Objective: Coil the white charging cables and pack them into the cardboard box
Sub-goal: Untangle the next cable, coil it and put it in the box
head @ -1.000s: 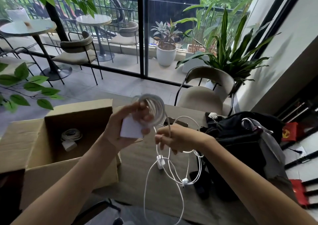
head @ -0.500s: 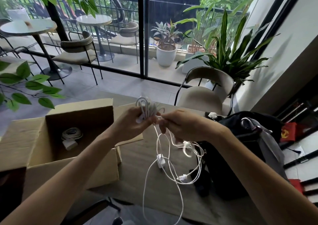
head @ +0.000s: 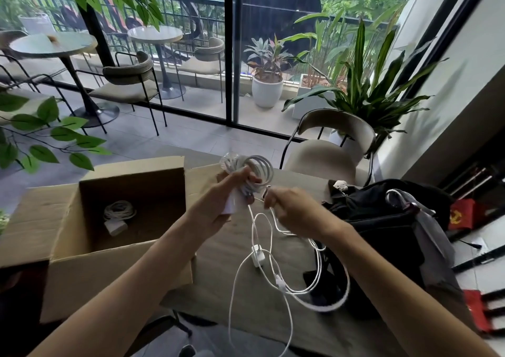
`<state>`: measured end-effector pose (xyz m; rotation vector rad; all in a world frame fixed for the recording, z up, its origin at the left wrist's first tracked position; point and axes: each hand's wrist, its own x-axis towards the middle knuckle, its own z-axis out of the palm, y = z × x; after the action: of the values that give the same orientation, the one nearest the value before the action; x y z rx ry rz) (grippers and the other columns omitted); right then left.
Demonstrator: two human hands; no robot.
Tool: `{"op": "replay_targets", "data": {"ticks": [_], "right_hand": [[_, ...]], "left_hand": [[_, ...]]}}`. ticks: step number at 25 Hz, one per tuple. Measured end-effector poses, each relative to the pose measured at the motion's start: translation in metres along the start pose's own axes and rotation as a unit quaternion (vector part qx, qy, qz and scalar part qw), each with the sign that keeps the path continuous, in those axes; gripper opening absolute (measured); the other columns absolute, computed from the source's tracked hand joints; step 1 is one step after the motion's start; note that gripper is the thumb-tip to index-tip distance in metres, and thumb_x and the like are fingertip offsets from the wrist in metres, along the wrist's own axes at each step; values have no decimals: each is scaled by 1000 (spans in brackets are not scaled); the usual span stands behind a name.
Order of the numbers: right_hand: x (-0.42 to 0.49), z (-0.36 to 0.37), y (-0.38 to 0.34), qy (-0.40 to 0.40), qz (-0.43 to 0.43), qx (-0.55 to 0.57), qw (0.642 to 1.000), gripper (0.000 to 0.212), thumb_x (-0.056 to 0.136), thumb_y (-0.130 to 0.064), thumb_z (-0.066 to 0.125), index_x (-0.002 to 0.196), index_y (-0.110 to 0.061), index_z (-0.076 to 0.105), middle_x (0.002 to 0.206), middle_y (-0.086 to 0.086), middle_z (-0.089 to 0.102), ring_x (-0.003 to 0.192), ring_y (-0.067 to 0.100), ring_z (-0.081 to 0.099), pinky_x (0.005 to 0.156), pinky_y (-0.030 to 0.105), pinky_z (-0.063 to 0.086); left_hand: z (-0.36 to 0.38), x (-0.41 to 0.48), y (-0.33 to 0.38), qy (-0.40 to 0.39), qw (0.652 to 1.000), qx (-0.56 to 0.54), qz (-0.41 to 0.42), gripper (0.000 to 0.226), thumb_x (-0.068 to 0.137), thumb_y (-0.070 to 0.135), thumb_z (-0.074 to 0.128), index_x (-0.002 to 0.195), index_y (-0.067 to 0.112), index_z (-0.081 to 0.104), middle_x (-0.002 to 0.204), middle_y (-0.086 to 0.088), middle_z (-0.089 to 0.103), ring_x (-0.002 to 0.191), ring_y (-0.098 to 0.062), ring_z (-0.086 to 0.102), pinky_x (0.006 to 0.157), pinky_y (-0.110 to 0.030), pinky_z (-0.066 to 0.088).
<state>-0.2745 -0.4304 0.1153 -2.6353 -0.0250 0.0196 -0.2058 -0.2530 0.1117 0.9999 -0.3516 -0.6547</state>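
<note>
- Head view, looking down at a brown table (head: 246, 310) with a cardboard box (head: 131, 176) at the left.
- Holding a half-made coil (head: 258, 166) of white cable up over the table in the left hand (head: 216, 206), fingers curled tight round the loops and a white plug block (head: 229, 206).
- Pinching a loose strand (head: 276, 224) of white cable in the right hand (head: 292, 209), just beside the coil.
- Not finished with this one yet, at a guess: long white tails hanging down from both hands to the table.
- Inside the box: one coiled cable (head: 119, 211) with its plug, lying on the bottom near the back left.
- Front part of the box floor hidden by the near wall, so no telling what else is in there.
- So far, then: one cable packed, one partly wound.
- Left to do: more loose cables (head: 276, 283) in a messy pile on the table, small white plugs among them, running up against the black bag (head: 382, 225) on the right.
- Cannot tell how many cables in that pile.
- Cannot tell what is inside the bag.
</note>
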Motion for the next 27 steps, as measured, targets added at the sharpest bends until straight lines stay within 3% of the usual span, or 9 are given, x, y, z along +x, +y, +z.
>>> {"op": "replay_targets", "data": {"ticks": [1, 4, 5, 9, 15, 18, 20, 22, 27], "right_hand": [[-5, 7, -5, -52, -6, -34, 998, 19, 99, -20, 45, 94, -18, 63, 93, 7, 70, 83, 27, 63, 71, 32, 46], [-11, 3, -22, -90, -100, -98, 986, 16, 96, -25, 51, 92, -15, 62, 94, 7, 69, 89, 29, 63, 69, 33, 44], [-9, -5, -25, -83, -130, -87, 984, 13, 94, -25, 56, 92, -16, 66, 87, 1, 69, 84, 23, 63, 69, 33, 45], [2, -36, -14, 62, -126, 77, 987, 10, 93, -24, 69, 86, -18, 74, 62, -13, 58, 58, 6, 51, 59, 24, 43], [11, -11, -11, 127, -43, 105, 985, 20, 98, -6, 52, 86, -14, 66, 65, -12, 54, 57, 3, 46, 58, 20, 33], [3, 6, -19, -6, -61, 0, 998, 20, 99, -14, 48, 98, -16, 68, 83, -6, 66, 71, 1, 56, 56, 14, 31], [-2, 5, -25, -42, -96, -19, 994, 20, 99, -18, 49, 97, -18, 69, 85, -4, 66, 75, 8, 58, 57, 16, 30], [-2, -9, -29, -27, -137, 4, 990, 17, 99, -18, 54, 96, -17, 70, 75, -14, 57, 65, -1, 52, 62, 16, 33], [7, -37, -23, 69, -161, 65, 982, 15, 85, -27, 78, 85, -15, 69, 56, -18, 46, 52, -4, 49, 53, 10, 34]], "left_hand": [[-1, 3, -1, 41, 987, 143, 63, 23, 90, 21, 70, 102, 2, 67, 90, -6, 72, 78, -17, 67, 61, -34, 55], [-11, 6, -10, 38, 756, 600, 260, 17, 92, 22, 69, 97, 5, 69, 82, -9, 72, 69, -27, 69, 60, -42, 56], [-16, 5, -10, -10, 729, 630, 268, 18, 92, 22, 68, 95, 4, 68, 80, -11, 70, 67, -28, 67, 58, -43, 55], [-29, -5, -2, -176, 932, 316, 11, 51, 91, 51, 60, 99, 2, 69, 85, -4, 73, 72, -19, 68, 62, -29, 56], [-8, -7, 3, -68, 988, -133, -36, 43, 74, 41, 82, 104, 13, 72, 96, -7, 69, 79, -14, 62, 58, -23, 48], [-6, 8, 14, 82, 989, 69, 104, 30, 91, 34, 63, 101, 6, 66, 86, -4, 68, 73, -14, 60, 58, -23, 48], [-15, 9, 13, 125, 840, 466, 248, 28, 92, 35, 66, 88, 8, 68, 70, 0, 68, 58, -11, 62, 52, -23, 49], [-22, 7, 11, 67, 685, 659, 302, 35, 93, 44, 63, 80, 11, 67, 62, 0, 66, 49, -10, 58, 47, -27, 48], [-24, 2, 14, -114, 838, 527, 89, 47, 94, 56, 53, 79, 14, 69, 73, -2, 68, 58, -8, 61, 51, -15, 43]]}}
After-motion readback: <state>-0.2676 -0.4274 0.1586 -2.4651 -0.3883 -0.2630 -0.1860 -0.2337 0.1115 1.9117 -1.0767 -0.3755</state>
